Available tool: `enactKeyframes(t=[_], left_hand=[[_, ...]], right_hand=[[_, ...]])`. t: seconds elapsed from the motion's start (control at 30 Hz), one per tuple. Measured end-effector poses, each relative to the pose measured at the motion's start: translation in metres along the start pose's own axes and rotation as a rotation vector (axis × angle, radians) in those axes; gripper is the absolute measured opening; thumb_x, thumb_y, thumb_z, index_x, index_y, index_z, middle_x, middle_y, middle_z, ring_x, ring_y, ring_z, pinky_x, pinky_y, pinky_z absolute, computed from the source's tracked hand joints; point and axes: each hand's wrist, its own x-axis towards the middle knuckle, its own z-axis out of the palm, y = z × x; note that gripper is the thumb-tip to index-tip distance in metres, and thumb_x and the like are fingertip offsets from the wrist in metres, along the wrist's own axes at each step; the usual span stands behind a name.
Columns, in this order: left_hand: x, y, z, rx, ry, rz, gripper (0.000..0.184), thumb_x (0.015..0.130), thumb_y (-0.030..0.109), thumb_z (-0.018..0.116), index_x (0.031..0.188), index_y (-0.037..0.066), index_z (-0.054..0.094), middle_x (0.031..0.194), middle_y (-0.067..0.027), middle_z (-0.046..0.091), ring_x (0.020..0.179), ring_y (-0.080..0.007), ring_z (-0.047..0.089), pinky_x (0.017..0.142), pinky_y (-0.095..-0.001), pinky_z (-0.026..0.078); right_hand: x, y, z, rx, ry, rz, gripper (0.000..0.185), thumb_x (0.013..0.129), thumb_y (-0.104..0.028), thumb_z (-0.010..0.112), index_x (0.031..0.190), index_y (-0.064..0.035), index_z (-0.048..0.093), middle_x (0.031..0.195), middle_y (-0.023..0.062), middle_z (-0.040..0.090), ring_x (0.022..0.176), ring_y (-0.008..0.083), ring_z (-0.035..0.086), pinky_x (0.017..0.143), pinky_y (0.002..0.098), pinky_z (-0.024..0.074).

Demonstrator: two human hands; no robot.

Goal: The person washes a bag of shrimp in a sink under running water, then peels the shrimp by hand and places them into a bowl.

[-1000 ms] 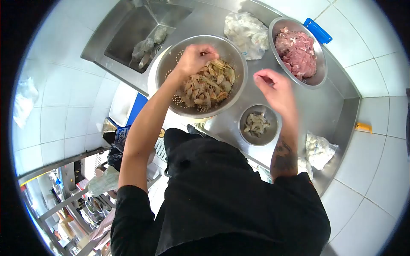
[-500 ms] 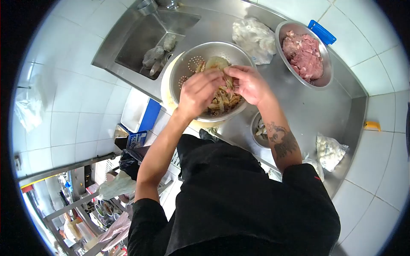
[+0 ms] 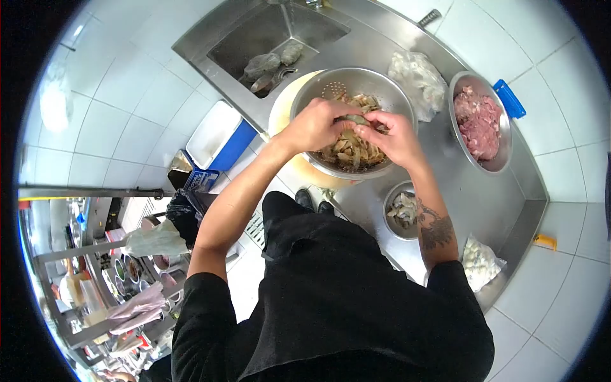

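Observation:
A greyish shrimp (image 3: 355, 119) is pinched between the fingertips of both my hands. My left hand (image 3: 318, 125) grips one end, with its fingers curled round. From the other side my right hand (image 3: 391, 137) closes on it with thumb and fingers. Both hands are over a metal colander (image 3: 407, 105) holding a heap of shrimp and shells (image 3: 350, 153). The colander rests on a round, yellowish board (image 3: 280, 118). Near my right forearm, a small metal bowl (image 3: 388, 219) contains pale, apparently peeled shrimp (image 3: 402, 210).
A steel sink (image 3: 229, 51) with bagged items lies at the upper left. Along the counter's back are a whitish plastic bag (image 3: 417, 79) and a bowl of raw meat (image 3: 478, 124). A bag of white balls (image 3: 480, 262) sits right; a blue-and-white cooler (image 3: 223, 140) stands left.
The camera view has shifted, so the counter's things appear farther right and lower. My hands remain over the colander, and the shrimp between my fingers now lies more sideways.

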Motion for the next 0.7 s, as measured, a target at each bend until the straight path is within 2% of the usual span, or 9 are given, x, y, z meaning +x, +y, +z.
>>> enactKeyframes(t=[0.17,0.27,0.3,0.4,0.5,0.57,0.63,0.67,0.7], left_hand=[[-0.01,0.006,0.002,0.016,-0.017,-0.086,0.029,0.082,0.008,0.071,0.112,0.006,0.071,0.1,-0.0195,0.071,0.09,-0.037,0.069,0.079,-0.0409,0.054],[-0.008,-0.001,0.016,0.064,0.046,-0.261,0.029,0.081,0.01,0.071,0.111,0.006,0.072,0.099,-0.0206,0.071,0.088,-0.0366,0.069,0.078,-0.0408,0.055],[-0.009,-0.004,0.025,0.139,0.086,-0.256,0.026,0.082,0.01,0.069,0.107,0.006,0.072,0.093,-0.0197,0.071,0.085,-0.0349,0.069,0.077,-0.042,0.055],[-0.011,-0.013,0.049,0.383,0.217,-0.022,0.027,0.084,0.011,0.064,0.111,0.005,0.064,0.084,-0.0162,0.066,0.083,-0.034,0.067,0.077,-0.0437,0.056],[-0.012,-0.015,0.058,0.619,0.189,-0.015,0.031,0.086,0.011,0.062,0.116,0.005,0.062,0.087,-0.0164,0.067,0.085,-0.0346,0.066,0.077,-0.0433,0.056],[-0.009,-0.027,0.053,0.581,0.153,-0.114,0.027,0.086,0.011,0.06,0.113,0.005,0.066,0.085,-0.0182,0.067,0.083,-0.0333,0.067,0.076,-0.0442,0.056],[-0.009,-0.057,0.041,0.51,0.088,-0.225,0.027,0.086,0.012,0.061,0.112,0.005,0.068,0.085,-0.0192,0.068,0.081,-0.0323,0.068,0.076,-0.0443,0.056],[-0.009,-0.068,0.04,0.279,0.208,-0.275,0.027,0.083,0.014,0.067,0.108,0.004,0.07,0.087,-0.0216,0.069,0.078,-0.0331,0.07,0.075,-0.0438,0.056],[-0.012,-0.068,0.036,0.119,0.279,-0.284,0.03,0.08,0.014,0.074,0.107,0.003,0.07,0.083,-0.0168,0.071,0.072,-0.028,0.07,0.072,-0.0399,0.056]], right_hand=[[0.004,0.018,0.005,-0.073,0.004,-0.048,0.028,0.086,-0.017,0.075,0.106,0.003,0.071,0.088,0.0144,0.074,0.078,0.0121,0.066,0.073,0.0301,0.0525],[0.01,0.021,0.007,-0.121,0.073,-0.027,0.027,0.086,-0.015,0.074,0.106,0.0029,0.072,0.088,0.0146,0.074,0.078,0.0115,0.065,0.072,0.0298,0.0524],[0.011,0.023,0.01,-0.146,0.111,-0.019,0.027,0.086,-0.015,0.074,0.106,0.0029,0.072,0.088,0.0148,0.074,0.078,0.0112,0.065,0.072,0.0297,0.0524],[0.017,0.036,0.011,0.005,0.091,0.112,0.024,0.086,-0.013,0.073,0.104,0.0038,0.072,0.086,0.0076,0.074,0.075,0.0095,0.064,0.068,0.0267,0.051],[0.017,0.035,0.004,0.213,0.03,0.272,0.022,0.088,-0.012,0.072,0.1,0.0061,0.073,0.083,0.0037,0.072,0.072,0.0089,0.062,0.065,0.0249,0.0494],[0.01,0.027,-0.002,0.341,-0.039,0.295,0.022,0.088,-0.013,0.071,0.098,0.0068,0.073,0.082,0.0046,0.072,0.071,0.0095,0.062,0.064,0.025,0.0493],[0.008,0.025,-0.007,0.129,-0.083,0.233,0.024,0.087,-0.018,0.073,0.096,0.0037,0.074,0.079,0.0064,0.072,0.07,0.0106,0.064,0.067,0.0278,0.0514],[0.009,0.029,-0.009,-0.011,-0.092,0.194,0.025,0.087,-0.02,0.074,0.095,0.0028,0.074,0.077,0.0069,0.072,0.069,0.0124,0.065,0.067,0.0292,0.0523],[0.008,0.031,-0.011,-0.151,-0.097,0.16,0.025,0.086,-0.022,0.074,0.094,0.0019,0.075,0.075,0.0075,0.072,0.067,0.0142,0.066,0.068,0.0305,0.0533]])
